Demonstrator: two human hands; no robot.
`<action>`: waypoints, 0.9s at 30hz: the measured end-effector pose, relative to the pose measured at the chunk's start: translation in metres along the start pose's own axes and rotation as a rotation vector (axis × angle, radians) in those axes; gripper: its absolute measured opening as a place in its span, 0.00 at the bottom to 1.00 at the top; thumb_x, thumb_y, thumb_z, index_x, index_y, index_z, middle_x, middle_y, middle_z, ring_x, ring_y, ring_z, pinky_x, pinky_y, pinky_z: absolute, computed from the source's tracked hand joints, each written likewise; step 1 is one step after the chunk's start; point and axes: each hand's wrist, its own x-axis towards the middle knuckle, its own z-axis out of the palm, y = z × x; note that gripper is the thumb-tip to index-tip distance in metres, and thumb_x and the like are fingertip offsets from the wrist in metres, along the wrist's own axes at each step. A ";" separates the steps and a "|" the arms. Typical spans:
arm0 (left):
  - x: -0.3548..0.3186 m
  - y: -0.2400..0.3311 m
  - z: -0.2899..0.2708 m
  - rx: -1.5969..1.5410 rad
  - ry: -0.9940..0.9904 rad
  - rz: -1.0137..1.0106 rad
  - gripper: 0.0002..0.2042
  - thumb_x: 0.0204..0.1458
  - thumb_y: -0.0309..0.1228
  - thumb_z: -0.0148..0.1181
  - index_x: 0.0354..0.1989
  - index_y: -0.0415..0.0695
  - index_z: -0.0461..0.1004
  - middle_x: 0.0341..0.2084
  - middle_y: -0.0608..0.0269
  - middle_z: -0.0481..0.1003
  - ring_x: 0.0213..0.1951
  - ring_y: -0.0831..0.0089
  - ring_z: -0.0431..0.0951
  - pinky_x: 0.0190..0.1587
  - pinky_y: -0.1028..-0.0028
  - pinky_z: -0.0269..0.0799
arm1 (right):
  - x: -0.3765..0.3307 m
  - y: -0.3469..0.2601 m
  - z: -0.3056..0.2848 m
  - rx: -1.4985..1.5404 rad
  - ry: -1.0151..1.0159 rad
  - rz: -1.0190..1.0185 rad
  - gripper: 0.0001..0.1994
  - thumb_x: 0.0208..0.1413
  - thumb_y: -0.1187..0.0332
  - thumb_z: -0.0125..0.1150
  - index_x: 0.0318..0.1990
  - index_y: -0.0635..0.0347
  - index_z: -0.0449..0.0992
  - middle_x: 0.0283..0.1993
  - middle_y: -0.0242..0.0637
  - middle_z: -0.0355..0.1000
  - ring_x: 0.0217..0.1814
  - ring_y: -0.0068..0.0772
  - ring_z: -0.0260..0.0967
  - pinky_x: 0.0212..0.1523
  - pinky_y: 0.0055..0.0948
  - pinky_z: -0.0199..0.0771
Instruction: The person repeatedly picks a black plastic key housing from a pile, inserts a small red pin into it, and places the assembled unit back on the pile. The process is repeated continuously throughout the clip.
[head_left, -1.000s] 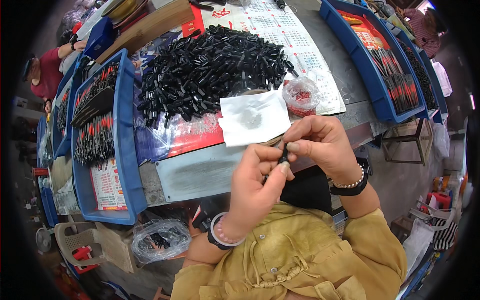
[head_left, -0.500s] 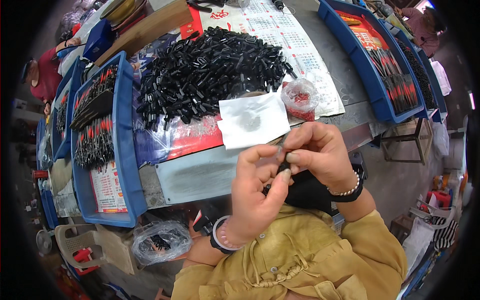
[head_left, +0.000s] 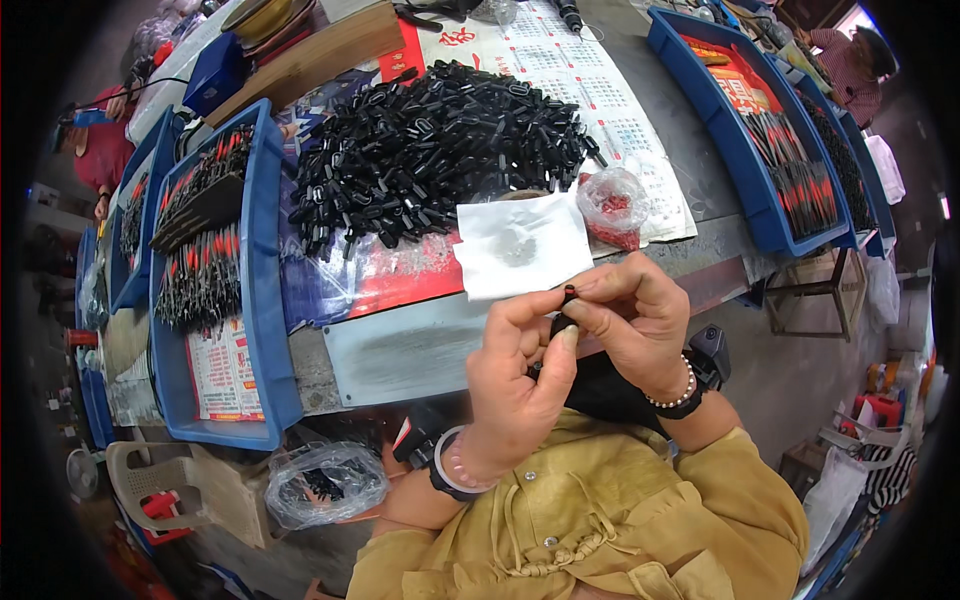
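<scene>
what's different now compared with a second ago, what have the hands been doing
Both hands stay together at the table edge, working the same small black part. The left hand has closed its thumb and fingers up around it; the right hand keeps pinching its top. Nothing was picked up or put down. The white cloth, black pile and blue trays stayed put.

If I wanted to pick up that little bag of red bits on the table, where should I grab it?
Grab the small clear bag of red bits by its bunched, crinkled top, coming from above. It sits slumped and soft beside the white paper square, so its loose plastic should pinch more easily than its bulging sides.
</scene>
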 end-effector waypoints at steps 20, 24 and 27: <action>0.005 0.005 -0.012 -0.141 0.022 -0.004 0.12 0.58 0.21 0.53 0.49 0.37 0.62 0.23 0.67 0.73 0.21 0.88 0.67 0.20 0.87 0.60 | 0.021 0.002 0.003 -0.136 -0.160 -0.219 0.05 0.50 0.83 0.59 0.35 0.68 0.76 0.37 0.43 0.76 0.38 0.30 0.75 0.39 0.25 0.73; 0.003 0.008 -0.009 -0.225 0.070 -0.103 0.15 0.57 0.19 0.52 0.51 0.37 0.59 0.22 0.67 0.72 0.19 0.88 0.66 0.21 0.87 0.59 | 0.021 0.002 0.004 0.086 -0.122 -0.170 0.06 0.52 0.83 0.57 0.37 0.69 0.76 0.40 0.42 0.75 0.41 0.28 0.73 0.42 0.24 0.71; 0.002 0.009 -0.007 -0.241 0.110 -0.081 0.16 0.57 0.19 0.51 0.52 0.38 0.57 0.22 0.66 0.72 0.19 0.88 0.66 0.21 0.87 0.59 | 0.021 0.000 0.005 0.096 -0.110 -0.123 0.07 0.53 0.82 0.57 0.40 0.70 0.75 0.42 0.41 0.75 0.44 0.26 0.71 0.44 0.23 0.70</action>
